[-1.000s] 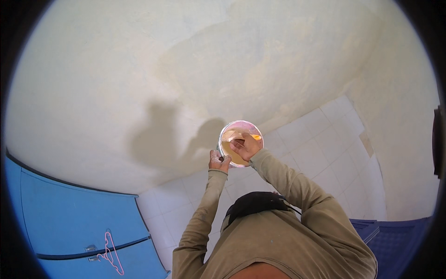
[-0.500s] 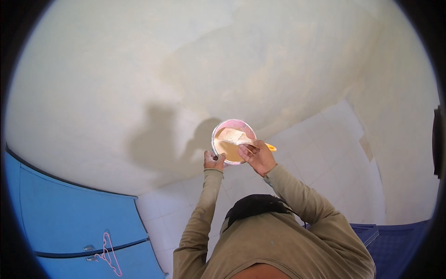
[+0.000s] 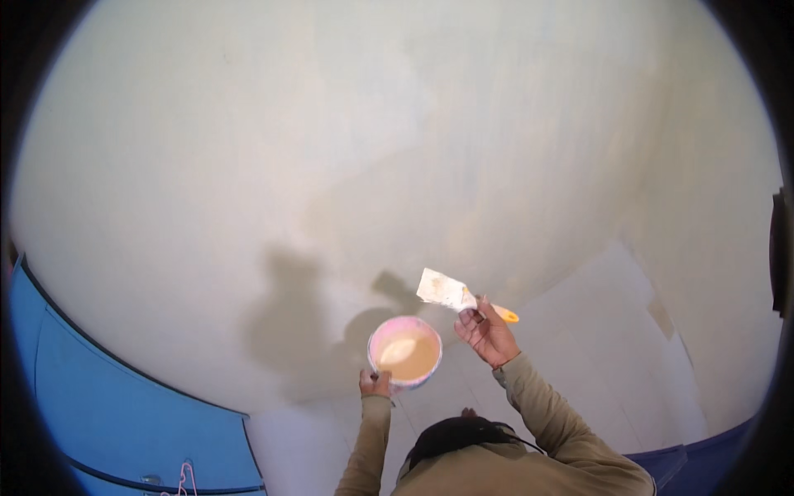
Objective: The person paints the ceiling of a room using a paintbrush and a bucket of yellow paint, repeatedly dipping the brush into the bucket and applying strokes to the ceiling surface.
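Note:
My left hand [image 3: 375, 383] grips the rim of a round pink bucket [image 3: 383, 331], its thumb over the edge and the other fingers mostly hidden behind the wall. Cream-coloured paint [image 3: 420, 357] fills the lower part of the bucket. Up and to the right, clear of the bucket, my right hand [image 3: 486, 332] is closed around a flat paintbrush [image 3: 444, 289]. The brush has a yellow handle end, and its wide bristles are coated in pale paint and point left toward the wall.
A pale, patchy wall [image 3: 248, 149] rises ahead, carrying my shadow. Lower left stands a blue cabinet [image 3: 141, 388] with a pink hanger [image 3: 187, 478] on it. White tiles [image 3: 571, 364] cover the floor; dark blue fabric [image 3: 711, 463] lies at lower right.
The paintbrush has come up out of the bucket in my right hand. The bucket and my left hand sit lower in the picture, and more of the wall shows.

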A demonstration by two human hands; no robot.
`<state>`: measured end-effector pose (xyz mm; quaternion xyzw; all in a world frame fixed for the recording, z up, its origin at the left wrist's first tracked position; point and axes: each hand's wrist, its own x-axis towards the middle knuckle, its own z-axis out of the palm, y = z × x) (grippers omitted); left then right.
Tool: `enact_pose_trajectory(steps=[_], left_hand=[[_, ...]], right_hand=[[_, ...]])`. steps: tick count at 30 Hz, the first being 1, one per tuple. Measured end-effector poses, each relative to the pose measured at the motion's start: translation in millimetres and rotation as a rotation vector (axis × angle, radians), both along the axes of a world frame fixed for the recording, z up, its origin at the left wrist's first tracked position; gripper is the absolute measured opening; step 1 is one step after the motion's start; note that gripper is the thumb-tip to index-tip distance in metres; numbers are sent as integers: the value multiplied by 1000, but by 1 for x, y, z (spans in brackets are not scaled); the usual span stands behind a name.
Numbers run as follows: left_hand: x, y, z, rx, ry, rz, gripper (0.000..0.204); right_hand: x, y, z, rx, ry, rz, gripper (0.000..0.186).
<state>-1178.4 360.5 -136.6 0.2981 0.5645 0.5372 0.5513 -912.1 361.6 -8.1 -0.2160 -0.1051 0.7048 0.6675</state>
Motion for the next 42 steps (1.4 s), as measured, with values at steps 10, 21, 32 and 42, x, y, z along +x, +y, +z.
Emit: enact_pose_trajectory(steps=[10, 21, 32, 42], left_hand=[[-52, -27, -177, -12, 266, 166, 30], [-63, -81, -218, -41, 314, 327, 28], [-87, -100, -200, -134, 45, 317, 24], [-155, -78, -253, -67, 48, 225, 22]], right_hand=[[13, 39, 4, 362, -478, -383, 38], [15, 61, -11, 612, -627, -678, 35], [69, 72, -16, 640, -1044, -984, 27], [-7, 77, -37, 421, -1387, -1373, 29]])
